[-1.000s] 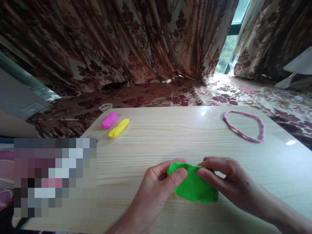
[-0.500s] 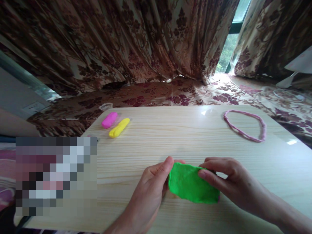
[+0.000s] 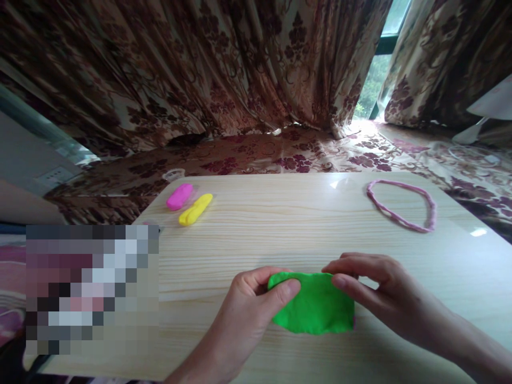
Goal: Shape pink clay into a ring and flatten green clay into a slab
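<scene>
A flattened sheet of bright green modelling clay [image 3: 318,306] is held up just above the near part of the table. My left hand [image 3: 256,309] pinches its left end, thumb on the face towards me and fingers behind. At the upper right corner, my right hand [image 3: 376,290] grips the edge between thumb and fingertips. A small bit of purple shows at the sheet's lower right edge. The fingers behind the clay are mostly hidden.
On the wood-grain table [image 3: 272,224], a pink clay piece [image 3: 180,197] and a yellow clay piece [image 3: 196,209] lie at the far left. A twisted pink-purple ring [image 3: 430,213] lies at the far right. A pixelated patch [image 3: 92,288] covers the left side. Beyond are patterned curtains [image 3: 240,64] and a white lamp [image 3: 494,101].
My left thumb lifted off the clay's face to its left edge, then came down on the face again. The sheet has shifted slightly left. The other clay pieces have stayed put.
</scene>
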`<state>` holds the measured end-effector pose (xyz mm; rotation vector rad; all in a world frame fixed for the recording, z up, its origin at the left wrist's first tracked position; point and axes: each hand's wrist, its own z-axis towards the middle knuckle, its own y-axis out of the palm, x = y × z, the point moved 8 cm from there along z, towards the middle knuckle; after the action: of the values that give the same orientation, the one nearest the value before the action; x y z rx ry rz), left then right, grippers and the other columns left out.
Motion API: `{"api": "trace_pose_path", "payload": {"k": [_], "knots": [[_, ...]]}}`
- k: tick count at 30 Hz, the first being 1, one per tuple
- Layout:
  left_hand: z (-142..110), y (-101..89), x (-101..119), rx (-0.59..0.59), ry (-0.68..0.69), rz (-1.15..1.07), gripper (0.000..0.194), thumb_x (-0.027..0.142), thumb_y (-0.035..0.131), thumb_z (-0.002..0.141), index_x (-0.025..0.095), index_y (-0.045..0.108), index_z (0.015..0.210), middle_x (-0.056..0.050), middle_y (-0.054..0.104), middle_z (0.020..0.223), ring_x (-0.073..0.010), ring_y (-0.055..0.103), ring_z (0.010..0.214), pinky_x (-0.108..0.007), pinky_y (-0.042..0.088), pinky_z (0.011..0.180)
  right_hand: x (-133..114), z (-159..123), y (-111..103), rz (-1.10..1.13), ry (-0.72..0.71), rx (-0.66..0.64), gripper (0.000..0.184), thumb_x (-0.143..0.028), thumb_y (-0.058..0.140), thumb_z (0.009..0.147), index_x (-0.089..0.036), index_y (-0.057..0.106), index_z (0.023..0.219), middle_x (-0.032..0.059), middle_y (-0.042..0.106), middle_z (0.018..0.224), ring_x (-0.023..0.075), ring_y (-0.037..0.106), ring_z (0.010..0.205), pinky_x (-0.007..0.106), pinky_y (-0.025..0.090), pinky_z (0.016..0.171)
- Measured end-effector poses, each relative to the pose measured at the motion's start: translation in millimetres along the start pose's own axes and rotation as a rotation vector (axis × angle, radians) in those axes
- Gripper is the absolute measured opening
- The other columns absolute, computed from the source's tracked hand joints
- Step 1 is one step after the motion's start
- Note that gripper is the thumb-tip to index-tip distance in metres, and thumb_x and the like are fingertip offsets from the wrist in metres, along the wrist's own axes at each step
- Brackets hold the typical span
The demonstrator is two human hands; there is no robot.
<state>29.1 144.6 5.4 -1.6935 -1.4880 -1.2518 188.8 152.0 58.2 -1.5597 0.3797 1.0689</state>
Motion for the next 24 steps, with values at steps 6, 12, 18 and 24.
{"api": "trace_pose_path", "payload": {"k": [6,12,18,24], "knots": [[-0.1,-1.9,-0.1,0.026,-0.003,0.014,0.023,0.037,0.069,0.074,0.013,0.066,0.075,-0.004,0.064,0.072,-0.0122,0.053,0.064,-0.022,0.042,0.059,2.9,0.2,-0.6,-0.013,0.022,-0.028,0.035,-0.032,0.042,0.094,-0.018,0.054,0.064,-0.0016,0.054,0.06,0.0102,0.051,0.057,0.022,0.038,0.054],[-1.0,-5.1,2.3,0.039,0.032,0.082,0.022,0.037,0.066,0.076,0.015,0.067,0.079,-0.002,0.062,0.071,-0.0125,0.053,0.064,-0.022,0.043,0.06,15.5,-7.2,3.4,0.028,0.114,-0.052,0.025,-0.036,0.047,0.092,-0.021,0.061,0.078,-0.002,0.062,0.069,0.0122,0.055,0.064,0.022,0.041,0.056],[2.5,-12.7,19.5,0.152,0.233,0.587,0.016,0.032,0.06,0.079,0.02,0.068,0.088,0.0,0.062,0.071,-0.0146,0.056,0.065,-0.023,0.042,0.058,18.3,3.0,8.5,-0.101,0.107,-0.079,0.028,-0.03,0.044,0.093,-0.019,0.06,0.074,-0.0017,0.058,0.065,0.0113,0.05,0.059,0.023,0.036,0.054],[1.0,-8.9,53.3,0.262,0.537,1.175,0.022,0.023,0.06,0.077,0.024,0.062,0.099,-0.002,0.061,0.099,-0.0214,0.055,0.094,-0.033,0.043,0.082,22.5,6.9,6.7,-0.178,0.071,-0.068,0.019,-0.026,0.044,0.092,-0.022,0.063,0.094,-0.0003,0.061,0.079,0.0116,0.053,0.064,0.024,0.036,0.057]]}}
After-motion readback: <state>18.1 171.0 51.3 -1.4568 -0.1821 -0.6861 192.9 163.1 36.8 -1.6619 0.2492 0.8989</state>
